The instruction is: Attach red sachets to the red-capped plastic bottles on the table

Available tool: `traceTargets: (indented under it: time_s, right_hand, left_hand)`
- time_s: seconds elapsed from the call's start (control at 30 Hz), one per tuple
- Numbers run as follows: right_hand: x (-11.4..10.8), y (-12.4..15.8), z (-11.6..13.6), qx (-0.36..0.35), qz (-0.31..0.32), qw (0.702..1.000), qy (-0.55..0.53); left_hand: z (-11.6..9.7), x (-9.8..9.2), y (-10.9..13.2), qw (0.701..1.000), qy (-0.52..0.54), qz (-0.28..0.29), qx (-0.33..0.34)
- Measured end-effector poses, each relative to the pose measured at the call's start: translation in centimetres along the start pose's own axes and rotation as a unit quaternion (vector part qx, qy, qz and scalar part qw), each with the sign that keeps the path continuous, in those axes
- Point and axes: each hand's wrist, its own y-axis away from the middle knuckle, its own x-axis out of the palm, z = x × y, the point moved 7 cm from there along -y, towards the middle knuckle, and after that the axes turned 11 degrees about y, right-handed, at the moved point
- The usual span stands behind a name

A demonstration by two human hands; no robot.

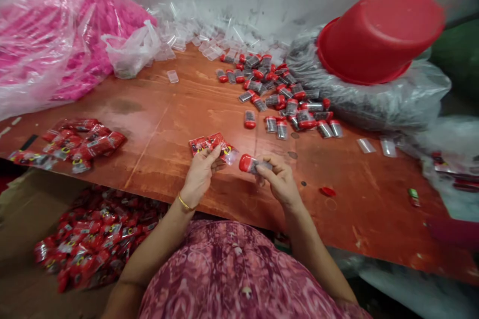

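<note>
My left hand [201, 173] pinches a red printed plastic packet [225, 149] with a clear end. Another red packet [198, 145] lies beside it on the table, by my fingers. Between the fingers of my right hand [281, 179] is a small clear container with a red cap [247, 163], dark contents showing through. It is tilted on its side, cap toward the packet and a short gap away. Beyond my hands spreads a pile of similar red-capped containers [275, 99].
Filled red packets [86, 142] lie at the table's left, above a box of many more [101, 229]. Clear empty sleeves [213, 50] line the wall. A pink-filled bag [67, 35] stands left; a red tub [381, 35] rests on a plastic bag [389, 99] right.
</note>
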Motion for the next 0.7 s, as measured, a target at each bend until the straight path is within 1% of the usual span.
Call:
traceTargets:
  time_s: [0.07,0.13,0.27,0.43,0.57,0.63,0.7]
  right_hand:
    - [0.3,0.4,0.6,0.001,0.009,1.0,0.014]
    - [0.5,0.4,1.0,-0.004,0.003,0.999,0.032]
    - [0.5,0.2,0.9,-0.011,-0.01,0.998,0.062]
    - [1.4,0.0,0.2,0.005,0.019,0.999,0.033]
    - [1.8,-0.1,0.2,-0.002,0.003,1.0,0.019]
    - [1.9,-0.1,0.3,-0.015,-0.01,1.0,0.021]
    - [1.9,-0.1,0.4,-0.031,-0.022,0.999,0.025]
  left_hand:
    - [0.0,0.3,0.3,1.0,-0.012,0.006,0.017]
    - [0.0,0.4,0.5,0.999,-0.031,0.006,0.037]
    - [-0.1,0.2,0.6,0.996,-0.066,0.019,0.06]
    - [-0.3,0.5,0.6,0.991,-0.083,0.046,0.096]
    - [-0.2,0.9,0.8,0.99,-0.06,0.046,0.117]
    - [0.2,1.1,0.8,0.991,-0.05,0.049,0.111]
    - [0.8,1.2,0.7,0.994,-0.036,0.052,0.087]
